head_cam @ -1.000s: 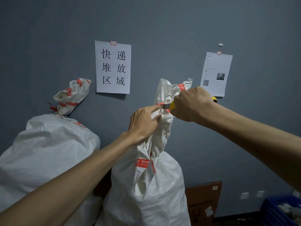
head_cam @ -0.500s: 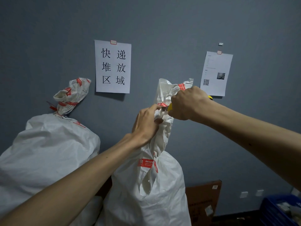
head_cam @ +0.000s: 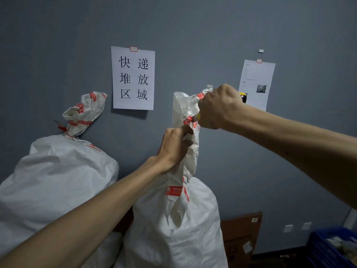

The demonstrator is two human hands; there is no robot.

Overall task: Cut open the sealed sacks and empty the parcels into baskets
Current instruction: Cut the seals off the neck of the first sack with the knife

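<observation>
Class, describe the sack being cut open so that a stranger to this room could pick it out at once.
Find the big paper sign with six black characters on the grey wall. Two white sacks stand below it; take the right sack, beneath the sign's right edge. Unlike the left sack, whose tied neck nobody touches, its neck is gripped by the left hand while the right hand works a yellow knife at it.

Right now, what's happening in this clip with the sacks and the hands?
A person is opening the nearer white woven sack. The left hand has a grip on its twisted neck, while the right hand holds a yellow-handled cutter against the red-taped tie. The neck is still gathered. A second white sack to the left remains tied. A blue basket sits at lower right.
</observation>
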